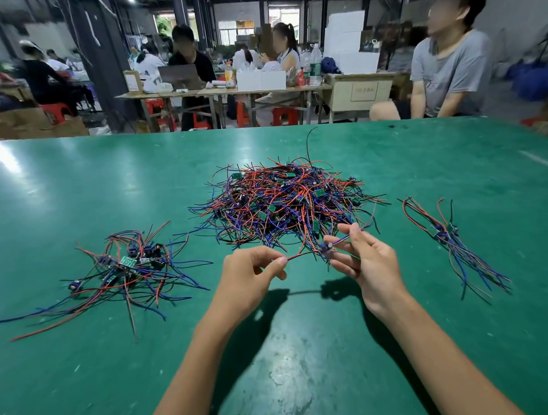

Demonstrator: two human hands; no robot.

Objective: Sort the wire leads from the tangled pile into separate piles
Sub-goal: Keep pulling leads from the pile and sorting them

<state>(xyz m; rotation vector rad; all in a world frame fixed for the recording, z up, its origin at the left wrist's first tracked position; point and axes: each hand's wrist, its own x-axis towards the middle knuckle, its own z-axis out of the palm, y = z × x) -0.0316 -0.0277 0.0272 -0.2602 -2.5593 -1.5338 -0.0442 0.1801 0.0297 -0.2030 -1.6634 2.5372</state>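
While pinched at its red tip by the left hand (253,268) and near its small board end by the right hand (364,259), held just above the green table (305,348), in front of the tangled pile (285,200): one wire lead (303,254). Light, limp, likely to snag; best taken at the stiffer board, not the loose tails. Sorted bundles left (123,272) and right (452,239).

Bare green table (305,348) runs along the near edge; the tangled pile (285,200) blocks the middle, with smaller piles toward the left edge (127,272) and right edge (452,239).
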